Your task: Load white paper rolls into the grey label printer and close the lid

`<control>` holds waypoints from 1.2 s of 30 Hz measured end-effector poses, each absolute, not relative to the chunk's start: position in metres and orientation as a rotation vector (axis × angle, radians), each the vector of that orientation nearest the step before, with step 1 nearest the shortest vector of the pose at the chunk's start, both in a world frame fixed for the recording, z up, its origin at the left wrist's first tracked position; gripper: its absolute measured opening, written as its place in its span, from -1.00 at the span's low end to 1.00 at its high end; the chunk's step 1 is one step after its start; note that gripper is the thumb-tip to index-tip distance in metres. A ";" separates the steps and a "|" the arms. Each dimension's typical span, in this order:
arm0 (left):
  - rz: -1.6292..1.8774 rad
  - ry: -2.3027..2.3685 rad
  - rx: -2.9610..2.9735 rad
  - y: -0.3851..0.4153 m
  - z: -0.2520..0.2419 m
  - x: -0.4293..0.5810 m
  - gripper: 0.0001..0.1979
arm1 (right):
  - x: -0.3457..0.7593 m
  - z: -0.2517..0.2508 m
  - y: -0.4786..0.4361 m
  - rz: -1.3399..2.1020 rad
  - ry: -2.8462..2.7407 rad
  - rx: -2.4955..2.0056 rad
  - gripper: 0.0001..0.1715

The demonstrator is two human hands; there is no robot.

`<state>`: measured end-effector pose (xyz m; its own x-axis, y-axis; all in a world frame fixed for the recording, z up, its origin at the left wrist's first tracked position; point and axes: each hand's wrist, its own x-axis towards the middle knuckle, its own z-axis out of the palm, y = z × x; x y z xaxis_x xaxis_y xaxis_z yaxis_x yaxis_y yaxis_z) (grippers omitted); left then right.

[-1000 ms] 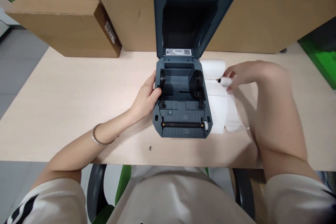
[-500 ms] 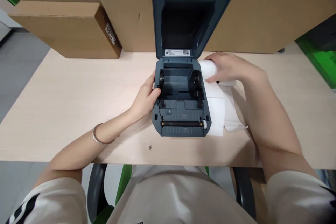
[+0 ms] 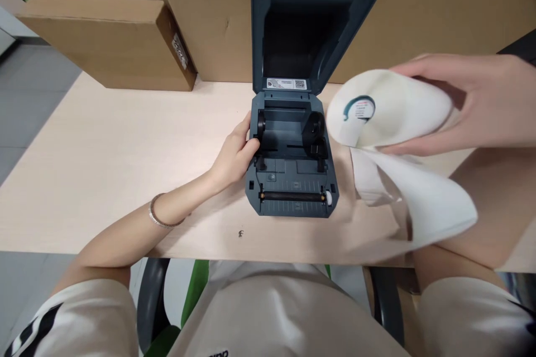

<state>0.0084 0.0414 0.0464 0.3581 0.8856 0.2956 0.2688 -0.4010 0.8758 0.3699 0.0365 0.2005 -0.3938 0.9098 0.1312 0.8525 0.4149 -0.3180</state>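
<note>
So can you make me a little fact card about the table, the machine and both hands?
Table: pale, wood-look top
Machine: dark blue-grey, sitting on the table, lid raised
Left hand: gripping the machine's left edge
Right hand: holding a white paper roll beside the machine
Loose paper: hanging below the roll
Left wrist: thin bracelet
Back left: brown boxes

QR code (image 3: 300, 83) on label (image 3: 280, 83) inside printer (image 3: 292, 173); all wording illegible
</note>
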 end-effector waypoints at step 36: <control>1.035 1.045 1.778 0.037 0.044 0.013 -0.24 | 0.267 0.137 -0.068 0.237 -2.878 -0.793 -0.35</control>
